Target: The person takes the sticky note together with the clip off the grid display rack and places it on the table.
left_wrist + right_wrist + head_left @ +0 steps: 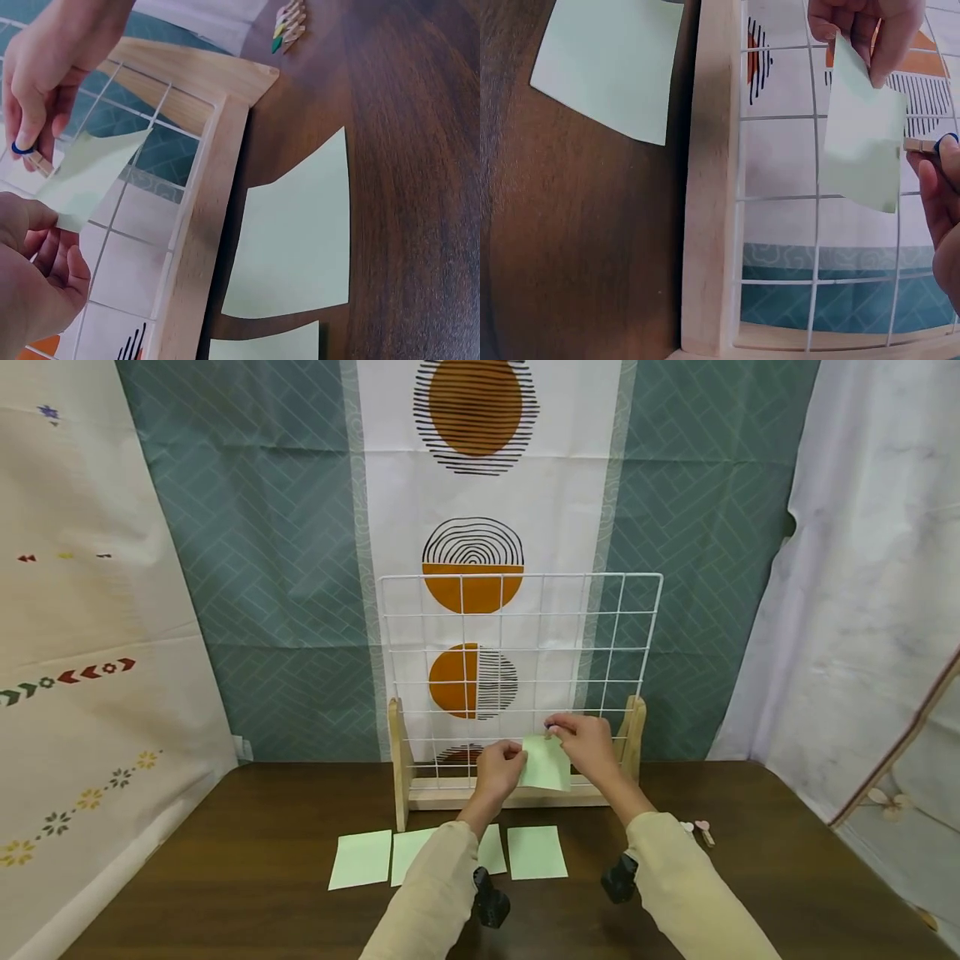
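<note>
My left hand (498, 770) pinches the left edge of a pale green paper square (546, 766) in front of the white wire grid (525, 575). At the paper's top edge my right hand (588, 747) pinches a small wooden clothespin (921, 145) with a blue top. In the right wrist view the clothespin's tip meets the paper's edge. Whether it also bites on a grid wire, I cannot tell. The grid stands upright in a wooden base (401, 760).
Several green paper squares lie in a row on the dark table, such as one near the middle (537, 852) and one at the left (361, 860). More small clothespins (289, 26) lie right of the base. A patterned cloth (285, 527) hangs behind the grid.
</note>
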Demonstrator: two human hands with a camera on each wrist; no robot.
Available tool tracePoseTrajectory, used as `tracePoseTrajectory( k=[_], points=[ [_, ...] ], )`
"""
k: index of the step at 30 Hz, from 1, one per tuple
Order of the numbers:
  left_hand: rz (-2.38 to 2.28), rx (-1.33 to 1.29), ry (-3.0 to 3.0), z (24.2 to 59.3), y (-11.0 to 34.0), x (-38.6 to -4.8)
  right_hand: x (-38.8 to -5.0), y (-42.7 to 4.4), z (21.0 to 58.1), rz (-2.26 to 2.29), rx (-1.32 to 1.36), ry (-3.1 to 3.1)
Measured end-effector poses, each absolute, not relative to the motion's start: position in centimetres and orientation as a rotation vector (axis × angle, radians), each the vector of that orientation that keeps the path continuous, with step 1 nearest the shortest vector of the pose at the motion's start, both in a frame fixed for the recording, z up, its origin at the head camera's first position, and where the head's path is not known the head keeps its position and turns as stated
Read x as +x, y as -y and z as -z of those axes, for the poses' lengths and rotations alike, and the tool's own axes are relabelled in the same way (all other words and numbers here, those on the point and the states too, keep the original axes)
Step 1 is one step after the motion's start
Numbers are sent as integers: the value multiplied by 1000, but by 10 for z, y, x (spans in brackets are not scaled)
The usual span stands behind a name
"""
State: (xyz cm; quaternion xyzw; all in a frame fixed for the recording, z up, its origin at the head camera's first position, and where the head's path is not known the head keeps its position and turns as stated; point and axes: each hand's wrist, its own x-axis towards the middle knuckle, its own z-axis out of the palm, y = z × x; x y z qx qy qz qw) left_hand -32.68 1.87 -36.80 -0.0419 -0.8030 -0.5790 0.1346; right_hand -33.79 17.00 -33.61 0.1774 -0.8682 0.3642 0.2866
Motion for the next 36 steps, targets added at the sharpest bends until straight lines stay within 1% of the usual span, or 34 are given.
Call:
tracePoseTrajectory(
  k=[7, 16, 25, 31, 36],
  points=[
    [1792, -96, 2288, 368, -20, -323, -334, -172, 330, -1040, 442, 2317],
    [1859, -92, 2234, 364, -19, -316, -331, -176, 327, -1038, 469, 2240],
    [2011, -199, 2216, 366, -7, -312, -321, -179, 322, -938, 624, 2083],
    [2143, -313, 2222, 369, 1, -309, -312, -189, 317, -973, 657, 2158],
    [2168, -426, 2283, 371, 4, -306, -306, -204, 317, -897, 668, 2231]
  ],
)
